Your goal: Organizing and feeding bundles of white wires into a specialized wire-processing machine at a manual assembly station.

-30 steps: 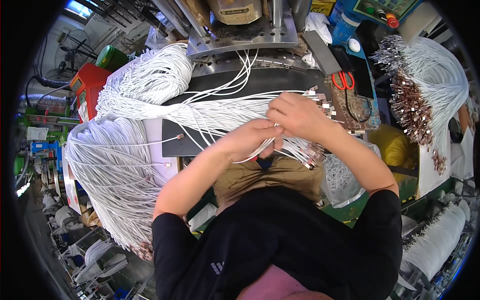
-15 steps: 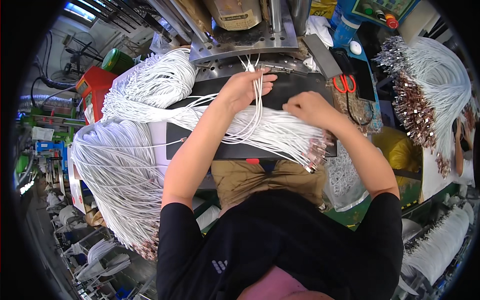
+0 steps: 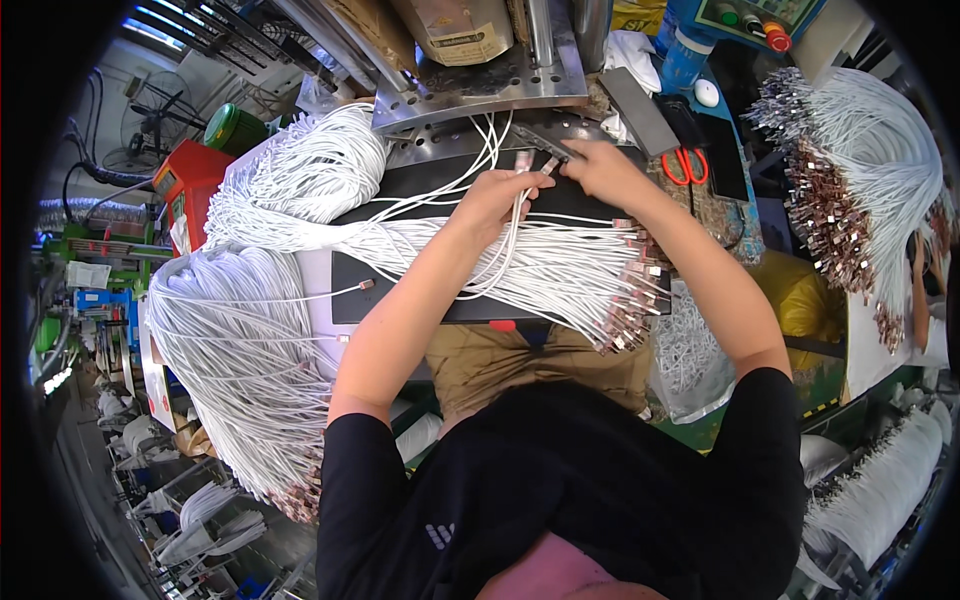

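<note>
Both hands had moved far, up to the press edge, since prev. frame 0.5 s earlier, when the right hand lay further right on the spread cables. Left hand (image 3: 497, 200) was closed around a small bunch of thin white cables (image 3: 505, 250), fingers curled, connector ends pointing far. Right hand (image 3: 600, 168) pinched one metal-tipped cable end (image 3: 548, 165) betw. thumb and forefinger, held just at the near lip of the grey perforated steel machine plate (image 3: 480, 85). Held cables ran near-ward over the flat black work mat (image 3: 400, 195), across a wide fan of white cables w/ copper-coloured plugs (image 3: 620, 290) lying right of centre. Large looped hank of white cables (image 3: 240, 340) hung off the table's left side; second hank (image 3: 320, 165) lay far-left. Red-handled scissors (image 3: 685, 165) lay just right of the right hand. Separate bundle of plugged white cables (image 3: 860, 170) lay well apart, far right. Blue plastic bottle (image 3: 685, 55) stood far, right of the plate.
</note>
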Demonstrator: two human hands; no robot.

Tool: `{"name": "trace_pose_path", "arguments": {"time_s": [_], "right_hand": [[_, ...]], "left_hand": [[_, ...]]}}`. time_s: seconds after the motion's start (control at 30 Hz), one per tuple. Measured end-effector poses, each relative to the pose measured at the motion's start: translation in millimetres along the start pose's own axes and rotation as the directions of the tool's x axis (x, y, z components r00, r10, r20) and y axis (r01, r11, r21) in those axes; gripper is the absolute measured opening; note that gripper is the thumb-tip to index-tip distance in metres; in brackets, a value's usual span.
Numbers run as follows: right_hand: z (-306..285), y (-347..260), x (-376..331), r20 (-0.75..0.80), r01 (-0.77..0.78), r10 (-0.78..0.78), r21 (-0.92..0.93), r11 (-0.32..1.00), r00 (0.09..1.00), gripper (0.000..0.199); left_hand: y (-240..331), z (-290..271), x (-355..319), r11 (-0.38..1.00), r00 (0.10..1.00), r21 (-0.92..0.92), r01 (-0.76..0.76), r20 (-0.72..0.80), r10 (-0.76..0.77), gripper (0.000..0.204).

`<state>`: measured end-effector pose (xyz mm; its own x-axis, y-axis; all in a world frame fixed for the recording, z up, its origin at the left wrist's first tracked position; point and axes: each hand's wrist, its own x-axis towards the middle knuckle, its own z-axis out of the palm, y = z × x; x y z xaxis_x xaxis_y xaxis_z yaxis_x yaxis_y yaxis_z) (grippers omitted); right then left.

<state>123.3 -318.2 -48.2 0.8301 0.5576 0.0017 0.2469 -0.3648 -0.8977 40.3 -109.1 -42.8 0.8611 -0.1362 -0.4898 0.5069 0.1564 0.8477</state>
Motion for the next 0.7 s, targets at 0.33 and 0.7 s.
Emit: {"name": "trace_pose_path", "arguments": {"time_s": [0.33,0.7], "right_hand": [[19.4,11.8,-7.6,-0.019,-0.245,0.274,0.392,0.887,0.962,0.041],[2.1,5.4,-8.7,0.038,-0.22,0.22,0.328,0.919,0.975,0.034]], "left_hand": [[5.0,23.0,0.5,0.99,0.999,0.133,0.054,-0.001,-0.054,0.023],[5.7,2.2,0.5,0.996,0.996,0.046,0.077,0.05,-0.08,0.021]]}}
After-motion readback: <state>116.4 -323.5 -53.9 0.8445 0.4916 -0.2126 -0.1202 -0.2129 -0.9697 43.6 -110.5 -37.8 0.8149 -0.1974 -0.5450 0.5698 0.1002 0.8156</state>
